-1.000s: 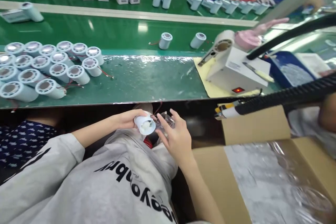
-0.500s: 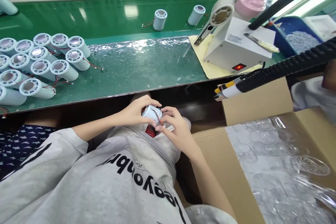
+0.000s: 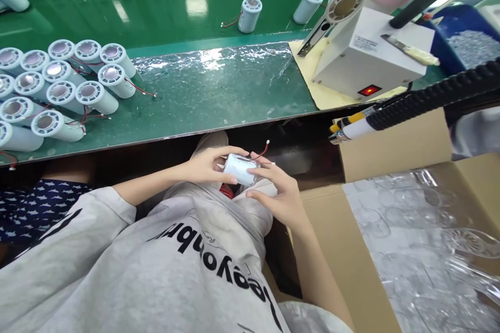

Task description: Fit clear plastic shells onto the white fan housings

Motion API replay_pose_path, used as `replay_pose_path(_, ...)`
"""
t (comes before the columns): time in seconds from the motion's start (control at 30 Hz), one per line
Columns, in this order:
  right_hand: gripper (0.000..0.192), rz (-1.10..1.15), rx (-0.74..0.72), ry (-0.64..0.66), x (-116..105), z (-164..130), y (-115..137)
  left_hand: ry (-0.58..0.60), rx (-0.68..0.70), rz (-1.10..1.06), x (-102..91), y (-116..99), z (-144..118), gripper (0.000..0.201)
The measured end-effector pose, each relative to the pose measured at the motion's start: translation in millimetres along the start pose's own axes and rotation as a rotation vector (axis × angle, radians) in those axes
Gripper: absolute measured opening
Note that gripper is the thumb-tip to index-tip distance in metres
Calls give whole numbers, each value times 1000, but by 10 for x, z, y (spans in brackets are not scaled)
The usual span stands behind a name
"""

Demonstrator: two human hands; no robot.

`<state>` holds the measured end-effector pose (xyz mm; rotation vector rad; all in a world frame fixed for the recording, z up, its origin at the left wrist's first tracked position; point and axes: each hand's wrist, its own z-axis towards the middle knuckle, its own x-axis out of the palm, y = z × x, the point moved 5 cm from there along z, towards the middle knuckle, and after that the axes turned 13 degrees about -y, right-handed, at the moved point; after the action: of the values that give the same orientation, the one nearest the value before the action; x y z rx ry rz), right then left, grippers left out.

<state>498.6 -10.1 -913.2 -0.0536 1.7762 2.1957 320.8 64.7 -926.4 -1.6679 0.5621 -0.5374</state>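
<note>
We hold a white cylinder [image 3: 239, 168] in our lap, just below the edge of the green tabletop [image 3: 203, 99]. Our left hand [image 3: 206, 164] grips its left end, fingers [image 3: 230, 151] curled over the top and thumb beneath. Our right hand [image 3: 282, 191] closes its fingers [image 3: 264, 162] on the right end, where a red wire [image 3: 261, 152] rises from the cylinder. On the tabletop to the left lies a cluster of similar cylinders [image 3: 58, 93]; to the right stands a white machine [image 3: 371, 57] with a red lit switch. A cardboard box [image 3: 390, 250] of clear plastic parts sits beside our right arm.
</note>
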Motion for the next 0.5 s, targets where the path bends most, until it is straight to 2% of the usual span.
replay_pose_path(0.07,27,-108,-120,16,-12,-46,56,3,-51,-63,4,2,-21,68)
replay_pose_path(0.13,28,-124,-136,25,-27,-88,59,33,-39,-47,5,-17,-31,70)
replay_pose_path(0.37,40,60,59,52,-54,-157,-1,126,176,102,13,-158,-55,70)
replay_pose_path(0.5,46,113,193,75,-59,-158,4,152,222,134,28,-188,-70,70)
